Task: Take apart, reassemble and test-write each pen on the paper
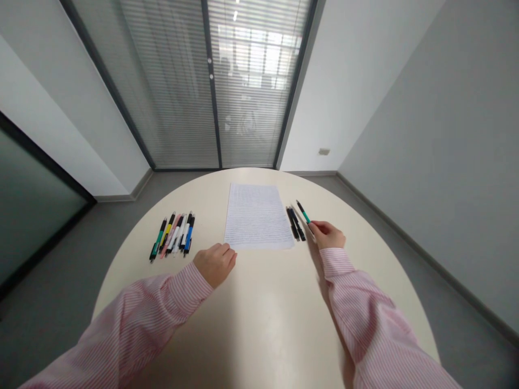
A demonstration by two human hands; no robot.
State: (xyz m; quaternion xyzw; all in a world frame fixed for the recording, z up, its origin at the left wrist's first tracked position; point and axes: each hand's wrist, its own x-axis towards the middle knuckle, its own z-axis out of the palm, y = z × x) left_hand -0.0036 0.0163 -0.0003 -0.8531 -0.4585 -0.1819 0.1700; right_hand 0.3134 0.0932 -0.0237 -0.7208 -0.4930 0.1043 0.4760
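My right hand pinches a green-and-black pen by its near end, its other end pointing away and to the left. Just left of that pen, two black pens lie side by side on the table, close to the right edge of a sheet of paper covered in lines of writing. My left hand rests with its fingers curled closed by the sheet's lower left corner, and nothing shows in it. Left of this hand lies a row of several pens in green, yellow, pink, white and blue with black parts.
All of these lie on a round cream table. Beyond its far edge stands a glass partition with blinds and a dark frame. A grey wall rises at the right.
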